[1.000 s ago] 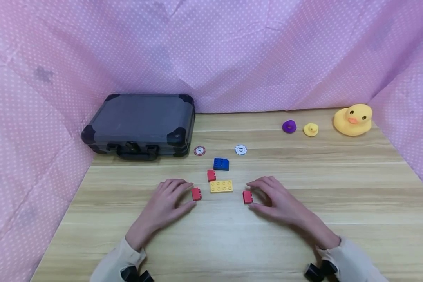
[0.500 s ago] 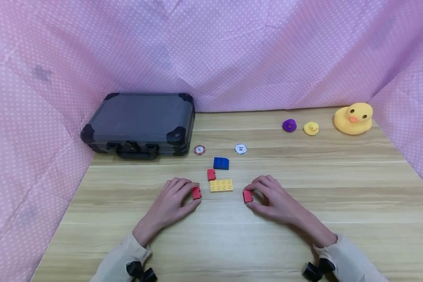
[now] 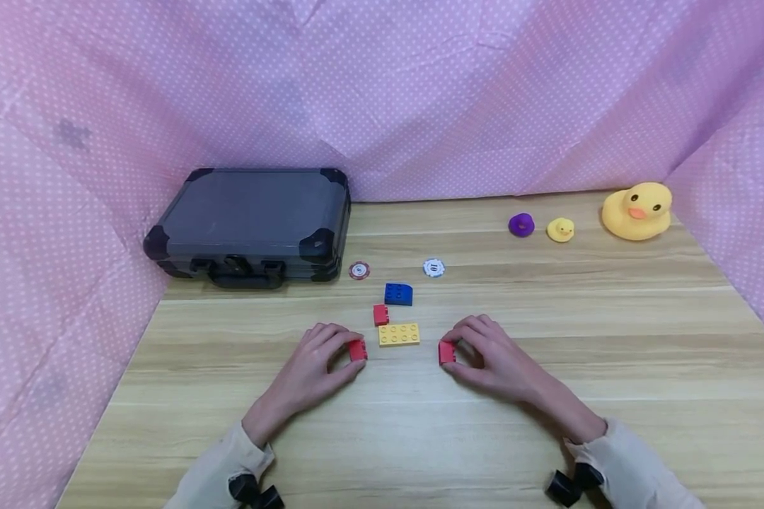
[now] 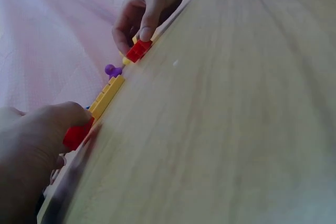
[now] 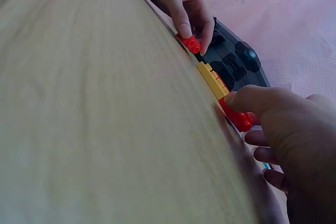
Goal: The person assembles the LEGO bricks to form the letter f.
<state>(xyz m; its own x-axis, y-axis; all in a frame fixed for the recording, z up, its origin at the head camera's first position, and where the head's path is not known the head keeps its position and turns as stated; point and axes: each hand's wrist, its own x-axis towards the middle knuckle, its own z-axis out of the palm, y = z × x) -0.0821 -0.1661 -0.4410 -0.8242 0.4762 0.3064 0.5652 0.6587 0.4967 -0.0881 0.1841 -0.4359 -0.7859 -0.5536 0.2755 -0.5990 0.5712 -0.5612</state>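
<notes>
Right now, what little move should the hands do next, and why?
Maybe ease the left red brick toward the right red brick, in front of the yellow brick. The left hand and right hand each pinch one, and the left one's studs face the right one's hollow underside.

Smooth plastic red bricks (image 3: 446, 353), wood-grained tabletop (image 3: 395, 438), creased cloth backdrop (image 3: 407, 99), smooth case (image 3: 255, 205)
</notes>
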